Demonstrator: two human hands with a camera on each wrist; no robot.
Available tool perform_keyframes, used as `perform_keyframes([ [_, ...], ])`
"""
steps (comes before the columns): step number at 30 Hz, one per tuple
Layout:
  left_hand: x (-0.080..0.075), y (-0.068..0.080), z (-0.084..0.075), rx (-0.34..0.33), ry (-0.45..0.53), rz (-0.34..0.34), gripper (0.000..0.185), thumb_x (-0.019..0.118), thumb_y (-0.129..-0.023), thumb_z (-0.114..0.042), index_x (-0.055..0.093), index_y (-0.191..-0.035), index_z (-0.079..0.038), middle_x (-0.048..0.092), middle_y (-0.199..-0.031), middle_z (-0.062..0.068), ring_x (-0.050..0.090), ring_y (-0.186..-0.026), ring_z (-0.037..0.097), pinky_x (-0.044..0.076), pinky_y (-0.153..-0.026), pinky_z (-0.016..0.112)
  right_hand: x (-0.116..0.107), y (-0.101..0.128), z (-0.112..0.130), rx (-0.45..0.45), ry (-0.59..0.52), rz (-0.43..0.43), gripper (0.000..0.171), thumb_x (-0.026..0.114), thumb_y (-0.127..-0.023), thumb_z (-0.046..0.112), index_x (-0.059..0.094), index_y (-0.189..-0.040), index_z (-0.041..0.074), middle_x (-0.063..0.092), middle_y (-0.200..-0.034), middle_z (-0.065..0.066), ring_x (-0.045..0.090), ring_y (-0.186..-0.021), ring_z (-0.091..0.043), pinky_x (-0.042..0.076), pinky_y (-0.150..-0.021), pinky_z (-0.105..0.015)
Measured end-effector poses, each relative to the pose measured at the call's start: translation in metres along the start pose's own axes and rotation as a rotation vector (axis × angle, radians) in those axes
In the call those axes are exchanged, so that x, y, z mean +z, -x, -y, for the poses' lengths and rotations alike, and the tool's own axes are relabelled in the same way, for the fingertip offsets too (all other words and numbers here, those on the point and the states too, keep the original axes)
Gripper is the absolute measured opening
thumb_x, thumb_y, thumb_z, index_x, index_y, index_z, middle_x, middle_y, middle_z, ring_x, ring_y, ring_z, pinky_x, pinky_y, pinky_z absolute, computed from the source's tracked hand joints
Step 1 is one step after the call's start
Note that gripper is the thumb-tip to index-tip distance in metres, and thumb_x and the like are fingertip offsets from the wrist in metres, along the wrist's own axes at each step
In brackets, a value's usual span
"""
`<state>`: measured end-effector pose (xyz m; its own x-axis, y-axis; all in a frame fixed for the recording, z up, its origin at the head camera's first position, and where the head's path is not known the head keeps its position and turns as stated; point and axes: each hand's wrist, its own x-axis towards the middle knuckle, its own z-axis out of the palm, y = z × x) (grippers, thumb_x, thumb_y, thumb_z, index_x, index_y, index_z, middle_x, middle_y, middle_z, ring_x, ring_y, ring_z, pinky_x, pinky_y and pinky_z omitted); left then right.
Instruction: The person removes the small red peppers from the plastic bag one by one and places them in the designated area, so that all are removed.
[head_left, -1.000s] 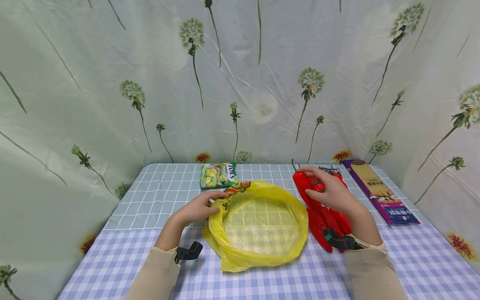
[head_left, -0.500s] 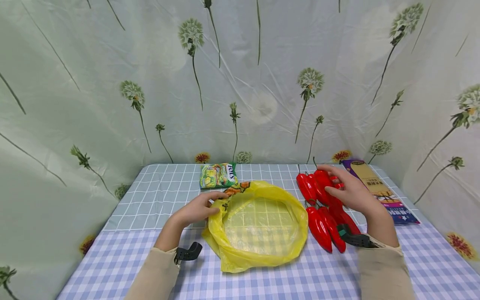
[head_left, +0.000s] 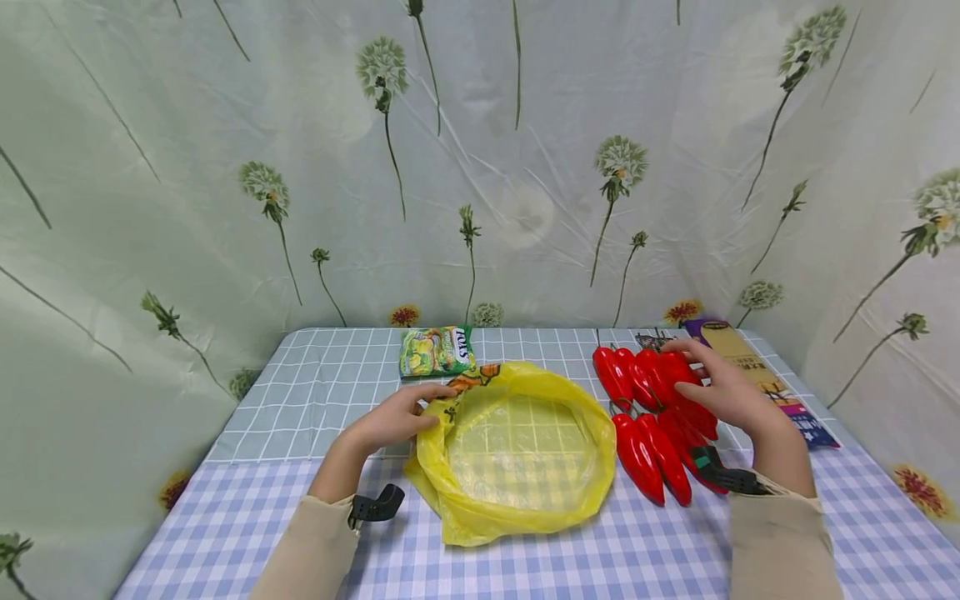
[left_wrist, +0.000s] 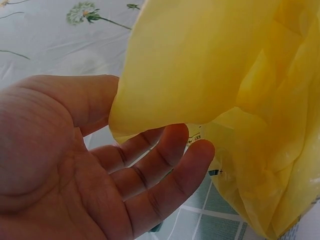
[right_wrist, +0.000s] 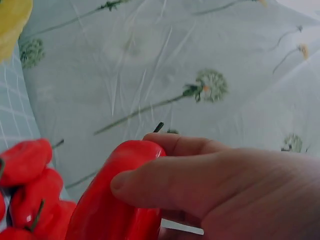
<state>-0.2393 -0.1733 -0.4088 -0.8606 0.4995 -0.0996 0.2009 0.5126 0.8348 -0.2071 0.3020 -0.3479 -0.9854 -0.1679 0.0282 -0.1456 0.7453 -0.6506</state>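
A yellow plastic bag [head_left: 525, 521] lies spread in a ring, its mouth wide and facing up. At the bag's left rim my left hand [head_left: 393, 418] pinches the film; the thumb tip and part of the fingers are hidden by it in the left wrist view. On the right, my right hand [head_left: 727, 392] holds a red chili pepper [right_wrist: 115, 190] near its stem end, thumb on one side and fingers on the other. In the head view this chili pepper overlaps several more red chili peppers [head_left: 637, 458] laid in two rows beside the bag.
A green candy packet [head_left: 435, 352] lies behind the bag. A long purple and gold packet [head_left: 738, 358] is at the back right, partly covered by the right hand. The checked tablecloth [head_left: 547, 571] covers the front, with a flowered curtain [head_left: 517, 167] behind the table.
My right hand has moved right with the chili pepper, away from the bag's edge and over the right end of the rows, uncovering other chili peppers. My left hand and the bag stay put.
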Motion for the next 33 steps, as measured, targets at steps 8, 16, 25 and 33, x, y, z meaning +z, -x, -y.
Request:
perform_keyframes([
  [8,0.0,-0.001,0.001,-0.001,-0.006,0.0,0.046,0.059,-0.094,-0.005,0.058,-0.138,-0.015,0.055,-0.134,0.019,0.058,-0.081,0.02,0.053,-0.068,0.03,-0.001,0.001,-0.027,0.08,0.059,0.034,0.055,0.061,-0.094,0.007,0.04,-0.146,0.008,0.044,-0.139,-0.037,0.047,-0.119,-0.057,0.059,-0.078,-0.054],
  [16,0.0,-0.001,0.003,0.002,-0.004,0.005,0.046,0.058,-0.093,-0.005,0.058,-0.138,-0.013,0.055,-0.134,0.02,0.059,-0.084,0.02,0.053,-0.07,0.031,0.0,0.003,-0.047,0.151,0.078,0.112,0.052,0.06,-0.094,0.006,0.042,-0.142,0.007,0.042,-0.138,-0.041,0.045,-0.122,-0.06,0.057,-0.082,-0.058],
  [25,-0.001,0.0,0.007,0.006,-0.019,0.003,0.045,0.058,-0.094,-0.004,0.058,-0.138,-0.013,0.055,-0.134,0.019,0.056,-0.081,0.02,0.05,-0.071,0.031,0.001,0.001,-0.057,0.169,0.015,0.16,0.046,0.061,-0.093,0.006,0.047,-0.136,0.004,0.043,-0.138,-0.041,0.043,-0.123,-0.058,0.056,-0.086,-0.057],
  [33,-0.001,0.0,0.005,-0.01,-0.006,-0.003,0.045,0.058,-0.094,-0.004,0.058,-0.138,-0.013,0.055,-0.133,0.019,0.055,-0.08,0.02,0.051,-0.069,0.03,0.0,0.002,-0.058,0.226,0.002,0.172,0.032,0.06,-0.093,0.01,0.056,-0.124,0.004,0.048,-0.132,-0.038,0.049,-0.116,-0.053,0.057,-0.083,-0.052],
])
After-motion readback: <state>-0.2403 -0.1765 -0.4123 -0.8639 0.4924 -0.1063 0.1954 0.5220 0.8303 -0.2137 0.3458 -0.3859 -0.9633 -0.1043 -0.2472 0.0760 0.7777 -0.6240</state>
